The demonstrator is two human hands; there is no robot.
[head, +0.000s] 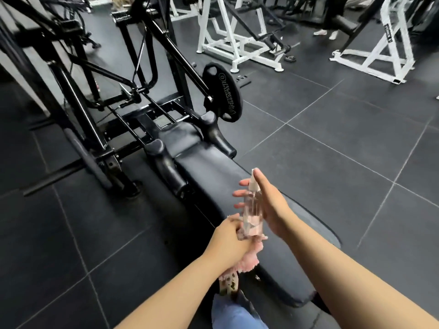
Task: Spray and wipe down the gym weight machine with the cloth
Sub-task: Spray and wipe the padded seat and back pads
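Low in the middle of the frame, the right hand (266,205) wraps a narrow grip around a clear plastic spray bottle (252,211), forefinger on the white nozzle. The left hand (234,238) bunches a fluffy pink cloth (247,257). I'd angle the nozzle down at the smooth black padded bench (209,167) of the weight machine (133,91), mist lightly, then wipe along its curved length.

White-framed machines (228,41) stand across dark tiled floor (332,143); small weight plate (289,58) lies beside them; person's feet (325,33) visible at rear.
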